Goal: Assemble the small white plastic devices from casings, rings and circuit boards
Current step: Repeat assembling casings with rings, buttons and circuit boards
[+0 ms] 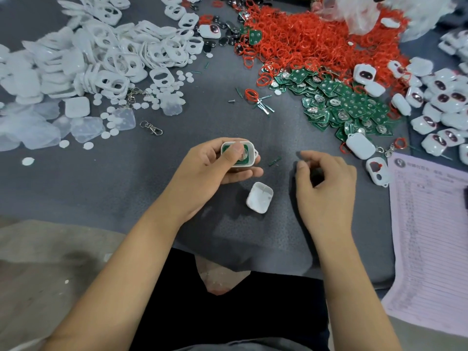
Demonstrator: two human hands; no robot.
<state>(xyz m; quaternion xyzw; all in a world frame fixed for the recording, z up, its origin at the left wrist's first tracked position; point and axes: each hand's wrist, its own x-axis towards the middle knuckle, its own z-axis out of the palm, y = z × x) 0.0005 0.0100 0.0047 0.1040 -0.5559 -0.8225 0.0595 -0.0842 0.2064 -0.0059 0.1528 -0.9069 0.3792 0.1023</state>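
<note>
2 hands: left hand (215, 165) grips a casing (249, 154), thumb pressing its board; right hand (326, 178) loosely curled, empty

Nothing readable from where I sit. The printed sheet (430, 239) at my right, lying on the edge of the grey mat (126, 188), carries a round logo in its top left corner, a heading line and a ruled table of many rows, but every character is too small and blurred to make out. The green circuit boards (349, 107) show only pale dots and metal contacts, no legible marking. The white casings bear no lettering I can see.
</note>
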